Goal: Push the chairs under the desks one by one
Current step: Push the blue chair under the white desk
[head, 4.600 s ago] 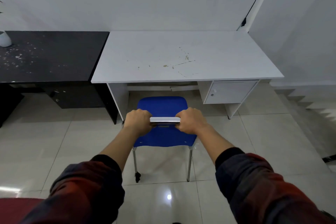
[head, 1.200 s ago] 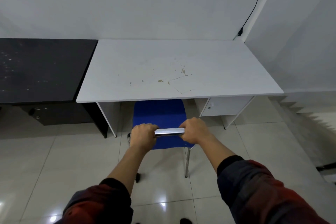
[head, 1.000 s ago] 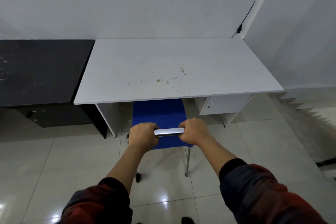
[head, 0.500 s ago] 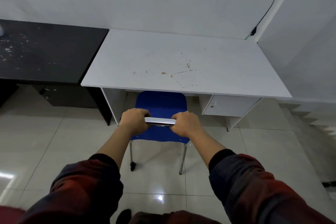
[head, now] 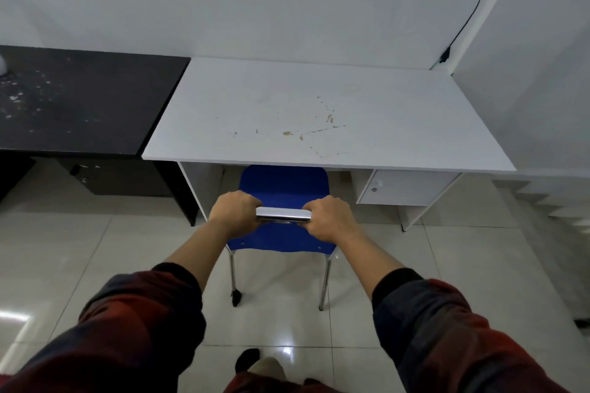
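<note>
**Blue chair partway under the white desk**

Both hands, left (head: 234, 213) and right (head: 330, 218), are wrapped tight around the shiny bar (head: 283, 215) on the blue chair (head: 284, 188). The seat's front sits just under the white desk (head: 319, 112) edge. Its back legs stand on open floor tiles (head: 447, 265).

A blue chair (head: 284, 198) with chrome legs and a chrome top bar is standing upright, facing the white desk (head: 325, 115), its seat front reaching just under the near edge. A black desk (head: 79, 99) is adjoining on the left; whether they touch is unclear.
</note>
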Demonstrator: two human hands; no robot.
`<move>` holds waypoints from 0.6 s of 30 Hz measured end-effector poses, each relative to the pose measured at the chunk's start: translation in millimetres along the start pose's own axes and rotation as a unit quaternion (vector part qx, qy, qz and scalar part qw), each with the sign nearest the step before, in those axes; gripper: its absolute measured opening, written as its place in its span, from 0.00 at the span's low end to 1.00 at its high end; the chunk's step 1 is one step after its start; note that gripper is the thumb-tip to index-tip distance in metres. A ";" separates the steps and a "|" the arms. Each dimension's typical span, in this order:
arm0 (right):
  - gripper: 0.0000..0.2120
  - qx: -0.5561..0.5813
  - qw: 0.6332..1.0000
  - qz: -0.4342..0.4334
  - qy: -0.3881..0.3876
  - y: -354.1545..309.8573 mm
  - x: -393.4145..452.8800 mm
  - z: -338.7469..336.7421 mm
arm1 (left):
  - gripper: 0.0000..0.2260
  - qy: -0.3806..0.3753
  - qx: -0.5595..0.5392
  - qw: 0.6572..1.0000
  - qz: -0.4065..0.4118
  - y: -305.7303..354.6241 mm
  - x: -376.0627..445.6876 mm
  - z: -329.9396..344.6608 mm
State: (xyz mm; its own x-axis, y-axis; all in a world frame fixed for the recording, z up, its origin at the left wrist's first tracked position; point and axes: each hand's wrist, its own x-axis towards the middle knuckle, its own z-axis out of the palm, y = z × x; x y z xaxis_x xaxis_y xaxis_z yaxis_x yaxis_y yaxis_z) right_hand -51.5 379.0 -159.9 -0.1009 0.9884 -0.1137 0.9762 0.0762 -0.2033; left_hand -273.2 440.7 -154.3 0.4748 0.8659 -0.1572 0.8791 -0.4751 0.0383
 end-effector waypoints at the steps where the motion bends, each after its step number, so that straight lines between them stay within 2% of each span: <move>1: 0.13 0.000 1.000 0.010 0.008 -1.8 5.6 -3.4 | 0.14 0.005 -0.001 1.000 0.008 -5.2 7.7 -6.3; 5: 0.11 0.004 0.999 0.032 0.000 -13.7 22.8 -17.3 | 0.15 0.001 -0.014 1.000 0.025 -22.3 24.2 -24.4; 14: 0.10 -0.064 0.996 -0.015 -0.058 -20.7 67.7 -56.3 | 0.12 0.116 -0.089 0.989 0.001 -38.9 25.4 -15.1; 18: 0.11 -0.058 0.997 -0.021 -0.044 -14.0 82.1 -60.2 | 0.11 0.107 -0.112 0.988 -0.025 -36.8 28.6 -19.7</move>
State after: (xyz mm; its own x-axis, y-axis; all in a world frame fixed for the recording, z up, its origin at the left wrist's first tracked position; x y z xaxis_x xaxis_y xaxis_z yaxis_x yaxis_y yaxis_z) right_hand -61.9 467.0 -107.9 -0.1545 0.9688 -0.1938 0.9858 0.1380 -0.0958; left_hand -291.1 486.1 -140.8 0.4071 0.9122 0.0467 0.8777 -0.4048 0.2563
